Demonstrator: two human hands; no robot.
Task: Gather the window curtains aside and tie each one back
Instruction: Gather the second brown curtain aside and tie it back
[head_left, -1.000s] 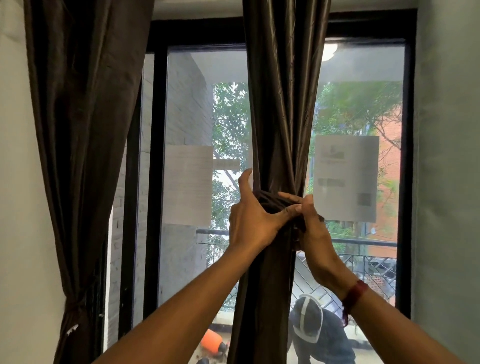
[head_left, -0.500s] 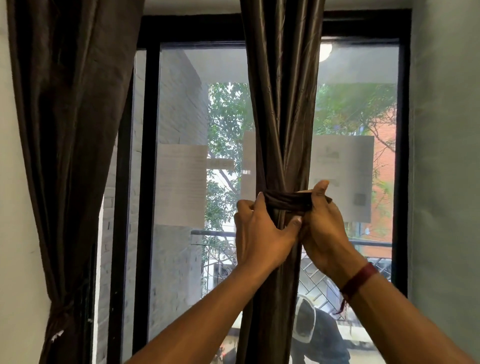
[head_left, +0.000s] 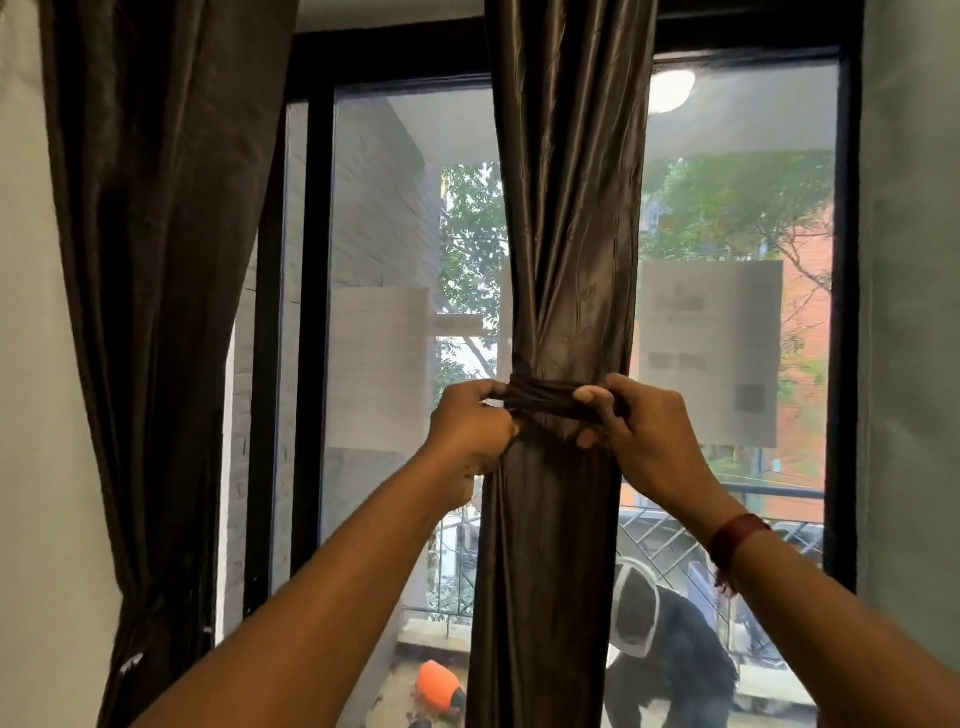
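A dark brown satin curtain (head_left: 569, 218) hangs gathered into a narrow column in the middle of the window. A matching dark tie-back band (head_left: 545, 399) wraps around it at hand height. My left hand (head_left: 470, 434) pinches the band's left end, and my right hand (head_left: 641, 431) grips its right end, fingers curled around the fabric. The two hands are apart, one on each side of the curtain. A second brown curtain (head_left: 156, 260) hangs at the left, drawn in low near the wall by a tie (head_left: 136, 592).
The black window frame (head_left: 317, 312) stands behind the curtains, with pale walls (head_left: 909, 364) on both sides. Paper sheets (head_left: 709, 353) are stuck on the glass. Outside, a person in dark clothes (head_left: 670, 649) bends on the balcony near an orange object (head_left: 436, 680).
My hands moved from together at the curtain's front to either side of it, stretching the band flat across the gathered fabric. The camera shifted slightly.
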